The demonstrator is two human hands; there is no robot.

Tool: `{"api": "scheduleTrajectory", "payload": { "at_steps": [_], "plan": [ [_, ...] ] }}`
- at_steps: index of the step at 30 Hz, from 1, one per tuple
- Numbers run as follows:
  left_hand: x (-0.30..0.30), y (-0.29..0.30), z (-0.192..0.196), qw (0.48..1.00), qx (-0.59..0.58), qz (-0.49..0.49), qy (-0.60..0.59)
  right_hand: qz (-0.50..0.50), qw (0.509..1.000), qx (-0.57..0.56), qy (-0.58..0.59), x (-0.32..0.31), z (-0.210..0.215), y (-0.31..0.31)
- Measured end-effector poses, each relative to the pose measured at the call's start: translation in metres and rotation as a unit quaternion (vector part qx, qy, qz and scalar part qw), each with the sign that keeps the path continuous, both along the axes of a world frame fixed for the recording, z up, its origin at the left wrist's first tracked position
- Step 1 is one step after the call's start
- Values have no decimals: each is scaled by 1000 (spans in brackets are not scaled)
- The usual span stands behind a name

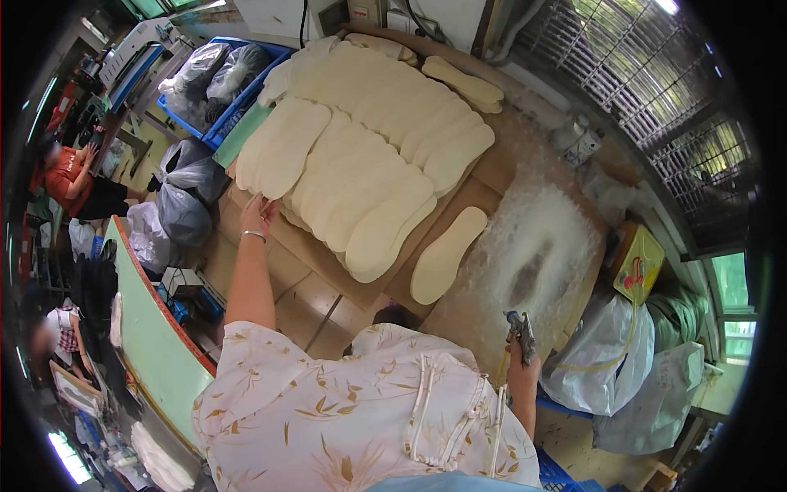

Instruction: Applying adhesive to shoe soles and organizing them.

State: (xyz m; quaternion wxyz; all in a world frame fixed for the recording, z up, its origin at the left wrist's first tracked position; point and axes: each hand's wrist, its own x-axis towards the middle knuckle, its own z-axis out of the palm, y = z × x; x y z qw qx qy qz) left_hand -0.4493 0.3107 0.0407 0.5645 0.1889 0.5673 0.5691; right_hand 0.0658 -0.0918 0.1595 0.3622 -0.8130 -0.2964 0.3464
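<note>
Rows of overlapping cream insoles (361, 184) cover the board in front of me. At their near left edge, my left hand (259, 215) has its fingers closed on the end of an insole (283, 148). My right hand (523, 361) is wrapped round the grip of a metal spray gun (521, 330), held low at the right. One loose insole (449, 256) lies apart from the rows, between them and a whitish, crusted patch (537, 254) on the board. Another insole (463, 82) rests by itself at the far right of the rows.
A blue crate (217, 127) of bagged goods and a grey plastic bag (190, 193) stand at the left, near a green table (152, 312). At right are a yellow container (638, 262), a hose and white sacks (602, 353). Two people are farther off at left.
</note>
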Motion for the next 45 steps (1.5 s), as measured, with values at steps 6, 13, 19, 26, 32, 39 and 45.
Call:
{"api": "scheduleTrajectory", "payload": {
  "at_steps": [6, 13, 19, 26, 32, 39, 45],
  "plan": [
    [35, -15, -15, 958, -31, 137, 252, -35, 999, 31, -21, 0, -10, -8],
    [253, -165, 27, 802, 113, -463, 361, -43, 999, 17, -13, 1, -2, -18],
    [335, -206, -3, 655, 51, -477, 583, -37, 999, 38, -4, 2, -3, -39],
    [346, -206, -16, 668, 32, -431, 606, -46, 997, 63, -17, 13, -6, -70],
    [336, -203, 16, 728, 78, -373, 570, -73, 995, 61, -19, 25, -10, -93],
    [306, -186, -22, 893, -190, -401, 73, -83, 994, 72, -15, 30, -11, -102],
    [363, -204, 36, 908, -48, -405, -97, -99, 993, 68, -10, 37, -9, -108]
  ]
}}
